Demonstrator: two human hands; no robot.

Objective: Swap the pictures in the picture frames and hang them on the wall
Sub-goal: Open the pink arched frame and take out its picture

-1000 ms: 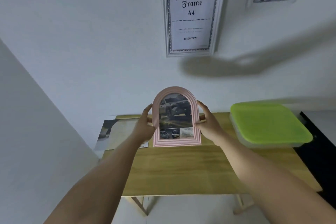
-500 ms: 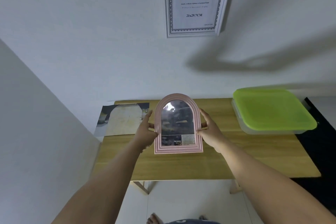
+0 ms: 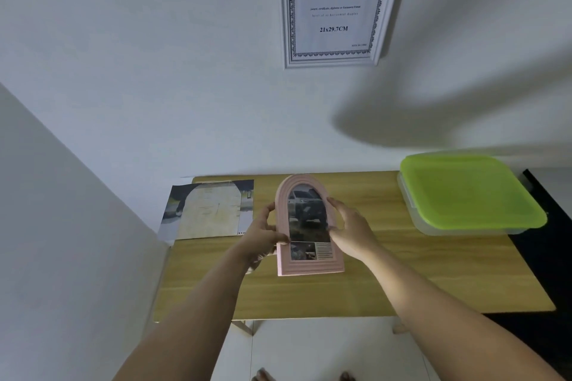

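Both hands, left [image 3: 263, 237] and right [image 3: 351, 233], gripping sides of pink arched picture frame [image 3: 309, 227], holding it tilted above wooden counter [image 3: 402, 281]; loose printed picture [image 3: 210, 210] lying at left.

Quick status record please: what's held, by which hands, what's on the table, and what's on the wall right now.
held item: pink arched picture frame showing a car photo
left hand: grips the frame's left edge
right hand: grips the frame's right edge
frame pose: over the wooden table, turned partly sideways
table, left end: loose printed picture lying flat, overhanging the edge
table, right end: green-lidded container
wall: white A4 document frame hanging
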